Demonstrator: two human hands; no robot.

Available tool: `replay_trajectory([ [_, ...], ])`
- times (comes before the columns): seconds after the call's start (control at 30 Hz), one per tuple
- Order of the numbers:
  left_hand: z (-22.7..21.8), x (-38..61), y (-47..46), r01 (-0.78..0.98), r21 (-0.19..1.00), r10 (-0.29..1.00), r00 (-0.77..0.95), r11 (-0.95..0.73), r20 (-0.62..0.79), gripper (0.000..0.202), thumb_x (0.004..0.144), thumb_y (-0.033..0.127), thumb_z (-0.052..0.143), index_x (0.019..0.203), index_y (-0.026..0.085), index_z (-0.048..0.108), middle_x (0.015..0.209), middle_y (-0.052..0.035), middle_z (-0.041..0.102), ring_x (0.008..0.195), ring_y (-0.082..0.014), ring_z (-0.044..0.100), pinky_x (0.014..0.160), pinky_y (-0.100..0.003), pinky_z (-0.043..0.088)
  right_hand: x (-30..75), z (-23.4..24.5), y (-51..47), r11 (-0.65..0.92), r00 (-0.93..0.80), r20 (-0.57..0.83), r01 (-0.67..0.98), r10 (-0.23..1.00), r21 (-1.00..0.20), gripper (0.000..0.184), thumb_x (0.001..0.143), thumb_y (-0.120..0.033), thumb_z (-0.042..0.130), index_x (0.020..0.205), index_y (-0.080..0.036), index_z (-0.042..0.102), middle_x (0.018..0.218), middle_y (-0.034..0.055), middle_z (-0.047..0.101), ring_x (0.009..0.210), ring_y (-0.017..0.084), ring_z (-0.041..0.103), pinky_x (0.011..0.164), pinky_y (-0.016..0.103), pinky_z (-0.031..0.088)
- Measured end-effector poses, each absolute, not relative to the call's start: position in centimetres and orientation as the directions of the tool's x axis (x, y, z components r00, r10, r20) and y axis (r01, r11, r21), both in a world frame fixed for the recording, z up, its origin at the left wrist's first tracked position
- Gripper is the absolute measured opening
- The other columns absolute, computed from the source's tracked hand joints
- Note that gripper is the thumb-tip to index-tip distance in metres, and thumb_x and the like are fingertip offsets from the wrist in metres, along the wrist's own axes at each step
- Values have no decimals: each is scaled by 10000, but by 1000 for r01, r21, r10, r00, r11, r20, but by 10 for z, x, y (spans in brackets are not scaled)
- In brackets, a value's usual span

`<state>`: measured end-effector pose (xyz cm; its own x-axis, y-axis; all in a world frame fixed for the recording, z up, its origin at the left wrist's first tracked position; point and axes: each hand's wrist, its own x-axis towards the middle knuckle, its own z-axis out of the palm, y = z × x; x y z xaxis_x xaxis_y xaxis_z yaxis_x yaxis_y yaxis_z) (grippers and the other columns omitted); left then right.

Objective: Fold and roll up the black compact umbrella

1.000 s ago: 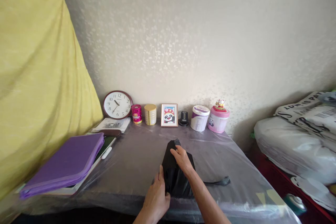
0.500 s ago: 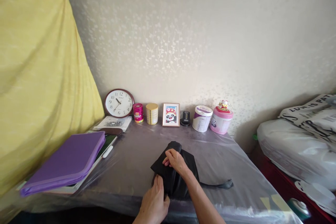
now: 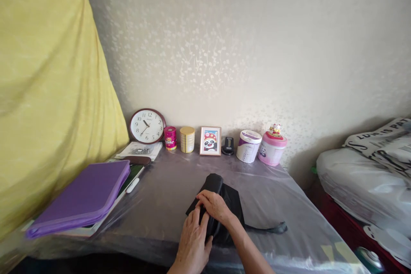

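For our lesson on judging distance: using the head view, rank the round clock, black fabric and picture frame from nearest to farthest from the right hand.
1. Black fabric: under the right hand.
2. Picture frame: ahead, at the table's back.
3. Round clock: also at the back, well left.

The rear is closed off by a pale grey-beige wall [image 3: 289, 43], patterned with light leafy sprigs. The left side is screened by yellow cloth [image 3: 58, 72], hung in soft folds. Against the wall is set a desk [image 3: 167, 188], covered by shiny, creased plastic sheeting [image 3: 298, 239]. At right, a dark red surface [image 3: 342, 220] is partly seen. The wall is softly lit, shaded beside the cloth.
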<state>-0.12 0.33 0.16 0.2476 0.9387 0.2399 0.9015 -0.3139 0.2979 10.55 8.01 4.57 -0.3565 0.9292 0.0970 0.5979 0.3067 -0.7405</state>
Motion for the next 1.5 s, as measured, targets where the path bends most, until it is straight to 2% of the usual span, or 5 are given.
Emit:
replay_trajectory([
  [0.27,-15,2,5,875,411,967,220,-255,132,633,735,73,386,1357,159,307,1418,-132,289,1305,-242,318,1046,-376,323,124,28,83,609,-476,380,619,793,-495,259,908,-304,430,884,-248,682,921,-5,704,1061,157,530,944,285,345],
  [0.57,-3,5,7,895,404,974,223,-190,-36,717,747,47,350,1419,170,134,1491,-154,149,1337,-266,256,1051,-409,294,126,22,138,547,-485,262,787,835,-287,278,883,-211,422,759,-223,670,882,17,703,1136,166,486,1059,377,160],
  [1.07,-7,4,3,871,442,974,223,-215,35,653,806,88,320,1422,174,124,1485,-160,170,1332,-277,267,1023,-404,325,207,25,137,-44,200,251,856,947,-515,328,888,-266,316,978,-180,620,1032,121,652,979,213,587,840,297,394],
  [1.27,-7,-3,2,840,484,968,238,-247,81,668,817,168,364,1426,200,92,1489,-129,179,1338,-254,258,1039,-378,308,230,9,78,-129,235,34,641,971,-756,352,857,-421,327,776,-210,598,686,47,642,625,180,624,569,260,453],
  [1.5,3,-10,-2,829,494,958,285,-262,29,909,628,36,440,1427,185,32,1511,-100,73,1363,-215,191,1074,-320,261,204,11,49,-140,218,-28,522,976,-841,451,766,-522,433,1014,-171,571,619,10,592,556,197,597,442,268,440],
])
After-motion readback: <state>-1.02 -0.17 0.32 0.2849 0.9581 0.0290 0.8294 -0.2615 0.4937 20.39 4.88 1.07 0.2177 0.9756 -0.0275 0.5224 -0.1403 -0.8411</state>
